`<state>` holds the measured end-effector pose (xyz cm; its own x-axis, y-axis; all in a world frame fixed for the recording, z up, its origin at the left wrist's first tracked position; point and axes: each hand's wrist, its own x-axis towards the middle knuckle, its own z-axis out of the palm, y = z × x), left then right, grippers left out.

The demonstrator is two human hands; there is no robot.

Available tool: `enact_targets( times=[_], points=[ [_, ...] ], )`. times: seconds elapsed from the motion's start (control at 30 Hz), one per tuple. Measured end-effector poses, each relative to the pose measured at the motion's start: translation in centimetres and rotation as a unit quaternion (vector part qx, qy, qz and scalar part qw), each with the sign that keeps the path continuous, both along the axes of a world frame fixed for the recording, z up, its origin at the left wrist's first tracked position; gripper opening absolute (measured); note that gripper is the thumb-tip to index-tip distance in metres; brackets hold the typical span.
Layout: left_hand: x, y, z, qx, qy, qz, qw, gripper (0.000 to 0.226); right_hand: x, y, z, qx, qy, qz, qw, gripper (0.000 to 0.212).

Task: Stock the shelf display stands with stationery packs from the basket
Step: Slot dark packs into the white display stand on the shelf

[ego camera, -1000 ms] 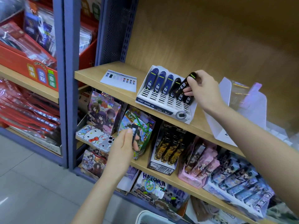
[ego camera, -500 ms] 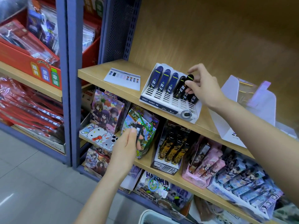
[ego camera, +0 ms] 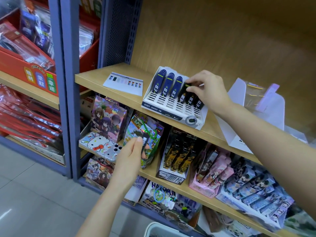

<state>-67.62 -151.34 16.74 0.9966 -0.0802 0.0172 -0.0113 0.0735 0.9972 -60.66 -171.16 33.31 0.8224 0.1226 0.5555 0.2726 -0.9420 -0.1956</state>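
**STOCKING THE STAND:** At a shop's wooden upper shelf [ego camera: 92,77], a person fills a white slotted display stand [ego camera: 171,111] that sits at the board's front lip. Three rows of blue packs [ego camera: 168,84] are already upright on its left side. The right hand [ego camera: 208,89] reaches over the stand's right rows and pinches the top of a black pack [ego camera: 182,94] at the fourth row, just beside the blue ones and leaning slightly. The left hand [ego camera: 130,151] waits lower down, in front of boxed goods [ego camera: 109,117] on the shelf beneath, with its fingers curled round a spare pack [ego camera: 145,142]. The basket [ego camera: 154,226] shows only as a pale rim at the bottom edge, its contents hidden.

The step appears to be seating the black pack in its row. It likely goes best with the pack's foot guided into a slot first, then the top tipped back to match the neighbours' lean. Light pressure should stop the cardboard stand skidding toward the lip.

Room is generous above, along the bare back panel [ego camera: 222,40], and to the left, where only a printed card [ego camera: 124,83] lies flat. The right is tighter: an empty white stand [ego camera: 239,139] and a clear bag [ego camera: 256,94] sit near the working wrist. The narrowest margin is the gap between rows.
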Motion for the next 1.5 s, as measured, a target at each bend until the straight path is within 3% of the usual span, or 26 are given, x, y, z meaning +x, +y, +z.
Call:
enact_targets(
  times=[0.27, 0.37, 0.57, 0.77, 0.83, 0.93, 1.03, 1.1, 1.17, 1.33, 1.5],
  points=[
    [-0.6, 0.2, 0.8, -0.02, 0.024, -0.008, 0.999, 0.035, -0.7, 0.6, -0.4, -0.034, -0.014, -0.04, 0.999, 0.029],
    [-0.7, 0.3, 1.3, -0.069, 0.027, -0.033, 0.997, 0.038, -3.1, 2.2, -1.8, 0.012, -0.047, 0.003, 0.999, 0.026],
    [-1.7, 0.1, 2.0, -0.083, -0.056, -0.086, 0.991, 0.032, -10.7, 5.4, -7.5, 0.086, 0.146, 0.118, 0.978, 0.023],
    [-2.3, 0.1, 1.3, 0.024, -0.149, -0.13, 0.98, 0.014, -12.1, 5.4, -7.9, 0.313, 0.221, 0.084, 0.92, 0.005],
    [-2.5, 0.0, 1.1, 0.047, -0.128, -0.134, 0.982, 0.019, -12.4, 5.0, -7.7, 0.326, 0.221, 0.097, 0.914, 0.007],
    [-2.7, -0.4, 1.1, 0.02, -0.017, -0.153, 0.988, 0.038, -13.3, 4.6, -7.5, 0.317, 0.181, 0.113, 0.924, 0.01],
    [-2.8, -0.6, 1.4, -0.135, 0.076, -0.192, 0.969, 0.028, -14.3, 3.9, -7.5, 0.286, 0.131, 0.138, 0.939, 0.011],
    [-3.1, -0.6, 1.7, -0.209, 0.086, -0.181, 0.957, 0.017, -14.9, 3.3, -7.8, 0.252, 0.123, 0.155, 0.947, 0.01],
    [-3.2, -0.6, 2.0, -0.22, 0.057, -0.128, 0.965, 0.004, -15.5, 2.8, -8.2, 0.224, 0.136, 0.167, 0.951, 0.016],
    [-3.6, -1.2, 2.7, -0.118, -0.084, -0.025, 0.989, 0.024, -15.9, 2.8, -8.1, 0.224, 0.227, 0.13, 0.939, 0.039],
    [-4.8, -1.8, 4.1, -0.022, -0.201, -0.051, 0.978, 0.026, -15.8, 3.2, -7.3, 0.218, 0.196, 0.105, 0.95, 0.023]
  ],
)
